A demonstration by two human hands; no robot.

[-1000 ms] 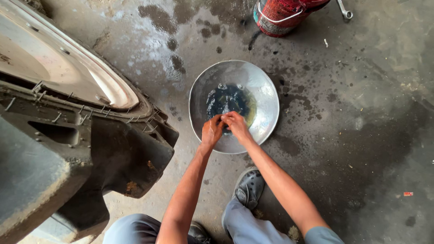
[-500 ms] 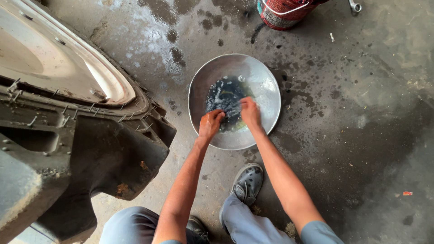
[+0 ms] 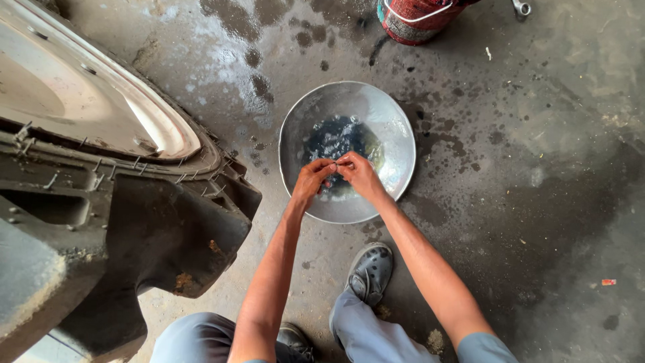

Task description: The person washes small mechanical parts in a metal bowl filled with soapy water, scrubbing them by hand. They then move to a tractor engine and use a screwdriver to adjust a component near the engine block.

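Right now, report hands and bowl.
Left hand and right hand together over metal bowl, fingers pinching something too small to tell. Dark liquid in bowl. Nothing blocking.

Round shiny metal basin [image 3: 396, 144] sat upright on stained concrete floor [image 3: 537, 168], just right of large dark vehicle body part [image 3: 134, 222]. Dark oily liquid [image 3: 336, 138] pooled at its centre, surface bubbled. Rim intact, inner wall wet.

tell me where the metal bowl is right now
The metal bowl sits on the stained concrete floor in the upper middle of the head view, right of the big dark vehicle part, below the red can. Both hands meet over it.
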